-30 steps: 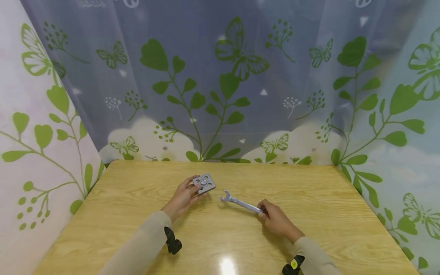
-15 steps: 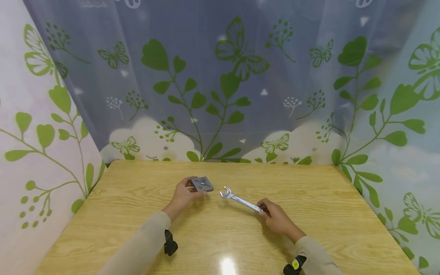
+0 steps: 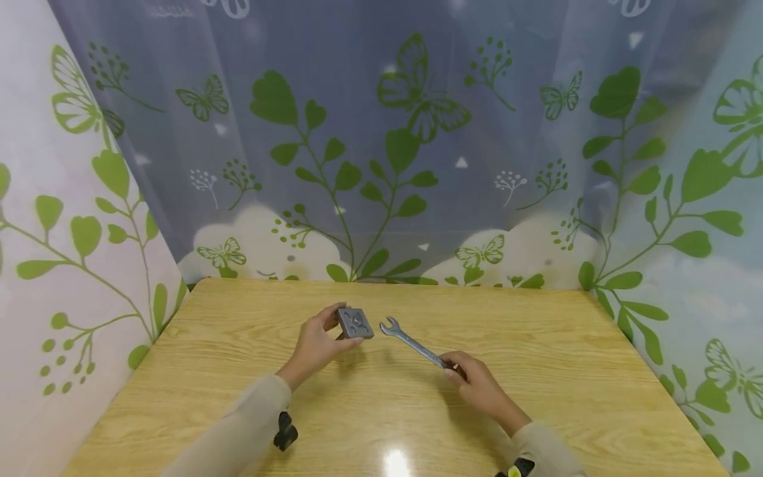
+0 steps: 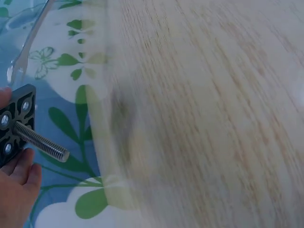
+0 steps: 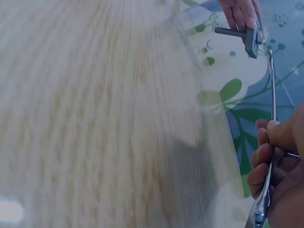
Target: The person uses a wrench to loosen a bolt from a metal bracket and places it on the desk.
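Observation:
My left hand [image 3: 314, 344] grips a square grey metal plate [image 3: 350, 324] by its edges above the table, thumb along the near edge. A bolt head [image 3: 357, 318] sits at the middle of the plate's face, among several holes. In the left wrist view its threaded shank [image 4: 42, 141] sticks out from the plate's back. With curled fingers my right hand [image 3: 479, 389] holds a silver wrench [image 3: 415, 344] near one end. The wrench's open-ended head points at the plate and stands a short gap to its right. In the right wrist view the wrench's other end [image 5: 259, 213] shows below the hand.
Both hands are over a light wood-grain table [image 3: 381, 411]. Behind it hangs a blue curtain [image 3: 334, 132] with green leaves and butterflies, and patterned cloth [image 3: 89, 199] stands at either side. Each wrist wears a small black camera [image 3: 285, 430].
The plate has been tilted and turned in my left hand, and the thumb has shifted from its face to the near edge. The wrench has swung slightly, its handle end moving a little left.

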`<state>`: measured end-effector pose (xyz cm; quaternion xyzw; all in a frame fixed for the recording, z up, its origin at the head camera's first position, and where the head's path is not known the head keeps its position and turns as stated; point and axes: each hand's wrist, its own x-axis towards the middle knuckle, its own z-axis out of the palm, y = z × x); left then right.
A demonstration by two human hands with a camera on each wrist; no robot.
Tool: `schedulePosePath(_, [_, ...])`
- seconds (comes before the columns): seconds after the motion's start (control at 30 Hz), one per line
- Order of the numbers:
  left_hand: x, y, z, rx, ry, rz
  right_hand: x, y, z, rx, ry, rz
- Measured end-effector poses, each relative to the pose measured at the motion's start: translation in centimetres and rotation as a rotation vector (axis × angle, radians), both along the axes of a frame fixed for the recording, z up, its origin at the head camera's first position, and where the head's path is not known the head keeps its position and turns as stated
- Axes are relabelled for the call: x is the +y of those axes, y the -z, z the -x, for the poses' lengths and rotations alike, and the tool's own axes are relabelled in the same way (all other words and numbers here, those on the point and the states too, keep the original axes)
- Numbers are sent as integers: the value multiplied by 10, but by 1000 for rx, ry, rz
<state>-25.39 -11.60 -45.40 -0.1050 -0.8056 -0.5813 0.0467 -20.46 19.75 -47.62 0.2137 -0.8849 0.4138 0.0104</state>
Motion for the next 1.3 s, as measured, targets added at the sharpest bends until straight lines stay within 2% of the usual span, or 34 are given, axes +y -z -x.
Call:
schedulePosePath(0.27, [0, -7, -10, 84, -8, 20, -12, -4, -10, -83, -17, 99])
schedulePosePath(0.5, [1, -10, -18, 157, 34, 26, -21, -7, -17, -90, -48, 123])
schedulePosePath(0.77, [2, -13, -26, 138, 42, -7, -25, -5, -21, -61, -44, 145])
schedulePosePath(0.9, [4, -13, -30, 181, 26, -3, -29, -7, -25, -58, -52, 169])
schedulePosePath(1.1, [8, -15, -37, 288, -33, 57, -37, -10, -33, -86, -68, 218])
schedulePosePath(1.3, [12, -14, -39, 352, -74, 63, -48, -11, -40, -214, -34, 280])
